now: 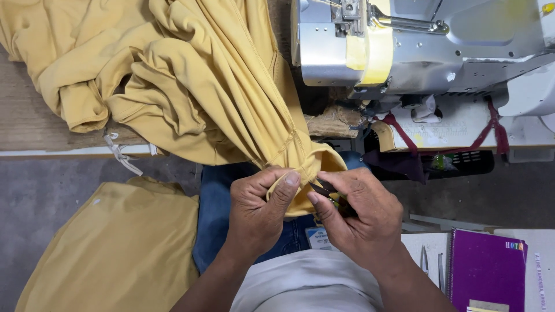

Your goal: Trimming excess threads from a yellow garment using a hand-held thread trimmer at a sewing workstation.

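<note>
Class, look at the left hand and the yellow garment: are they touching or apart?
Touching. The head view shows the left hand pinching the stitched hem of the yellow garment between thumb and fingers.

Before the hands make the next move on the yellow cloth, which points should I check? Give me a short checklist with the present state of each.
1. Left hand pinches the hem of the yellow garment: ok.
2. Right hand holds a small dark snipping tool at the hem: ok.
3. Blades clear of the left fingertips: cannot tell, they are very close.
4. A loose thread visible at the hem: cannot tell.
5. Rest of the garment supported on the table: ok.
</note>
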